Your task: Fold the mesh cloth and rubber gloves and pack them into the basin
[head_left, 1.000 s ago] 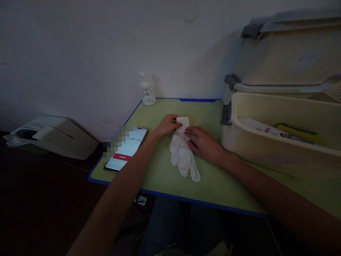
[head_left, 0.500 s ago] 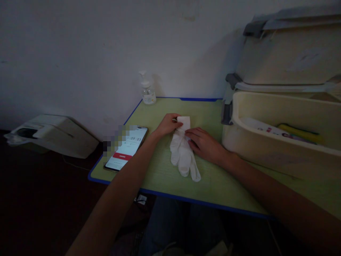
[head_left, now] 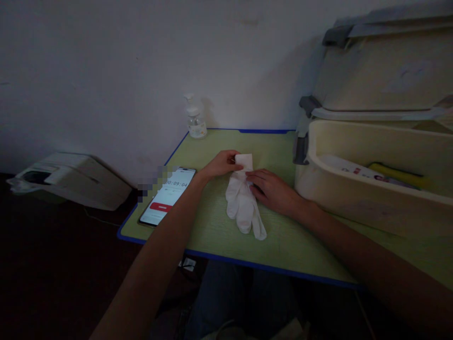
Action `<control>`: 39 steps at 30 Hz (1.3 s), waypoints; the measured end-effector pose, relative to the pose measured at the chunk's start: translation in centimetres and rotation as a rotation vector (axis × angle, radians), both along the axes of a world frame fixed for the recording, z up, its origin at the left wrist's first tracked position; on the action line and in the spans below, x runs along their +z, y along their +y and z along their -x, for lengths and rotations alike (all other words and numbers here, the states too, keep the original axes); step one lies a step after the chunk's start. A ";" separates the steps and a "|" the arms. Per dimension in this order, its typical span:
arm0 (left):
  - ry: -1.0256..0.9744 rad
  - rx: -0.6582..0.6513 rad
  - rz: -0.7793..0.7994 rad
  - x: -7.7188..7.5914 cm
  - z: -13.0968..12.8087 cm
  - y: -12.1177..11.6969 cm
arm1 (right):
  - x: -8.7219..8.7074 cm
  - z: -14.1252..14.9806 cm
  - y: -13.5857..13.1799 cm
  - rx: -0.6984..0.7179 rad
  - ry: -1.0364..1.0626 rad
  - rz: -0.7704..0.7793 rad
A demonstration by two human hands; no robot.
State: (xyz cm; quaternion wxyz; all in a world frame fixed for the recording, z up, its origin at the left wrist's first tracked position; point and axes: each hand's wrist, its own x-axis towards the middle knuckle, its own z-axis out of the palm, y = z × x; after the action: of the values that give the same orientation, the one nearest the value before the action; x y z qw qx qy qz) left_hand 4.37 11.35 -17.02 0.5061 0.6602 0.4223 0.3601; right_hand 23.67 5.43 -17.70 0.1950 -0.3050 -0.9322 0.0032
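Observation:
A white glove (head_left: 244, 203) lies on the green table (head_left: 212, 236), its fingers pointing toward me and its cuff away from me. My left hand (head_left: 223, 163) grips the left edge of the cuff, thumb on top and the other fingers partly hidden behind it. From the right, my right hand (head_left: 271, 190) rests its fingertips on the glove just below the cuff. Its fingers are stretched out over the glove's right edge and pinch nothing that I can see.
Left of my left forearm lies a phone (head_left: 166, 200) with a lit timer. A pump bottle (head_left: 196, 123) stands at the back left corner. An open cream storage box (head_left: 354, 203) fills the right side. A white bin-like container (head_left: 78, 177) sits beyond the table's left edge.
Both hands keep their places on the glove, with no clear movement. The phone's timer has advanced by one second.

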 end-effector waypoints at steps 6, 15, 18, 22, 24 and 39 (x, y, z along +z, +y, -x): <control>0.004 -0.046 0.016 0.3 0.2 -0.2 | 0.0 0.0 -0.1 -0.010 -0.011 0.025; 0.201 -0.003 -0.137 -0.1 0.2 -0.3 | 0.1 0.0 -0.2 -0.011 -0.005 0.019; 0.230 0.029 -0.180 -0.2 0.0 -0.3 | 0.1 -0.1 -0.2 -0.013 -0.002 0.007; 0.240 0.050 -0.190 0.0 -0.3 -0.6 | 0.2 -0.1 -0.2 -0.019 0.001 -0.012; 0.277 0.067 -0.209 0.1 -0.4 -0.8 | 0.2 -0.1 -0.2 -0.025 -0.005 -0.017; 0.551 0.069 -0.461 1.0 -0.9 -1.9 | 0.3 -0.3 -0.4 -0.086 -0.026 -0.008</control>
State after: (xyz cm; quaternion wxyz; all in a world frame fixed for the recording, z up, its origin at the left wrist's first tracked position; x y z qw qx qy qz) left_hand 5.30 9.46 -16.00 0.1986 0.8146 0.4726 0.2714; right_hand 23.98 5.07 -17.41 0.1838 -0.3439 -0.9207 -0.0127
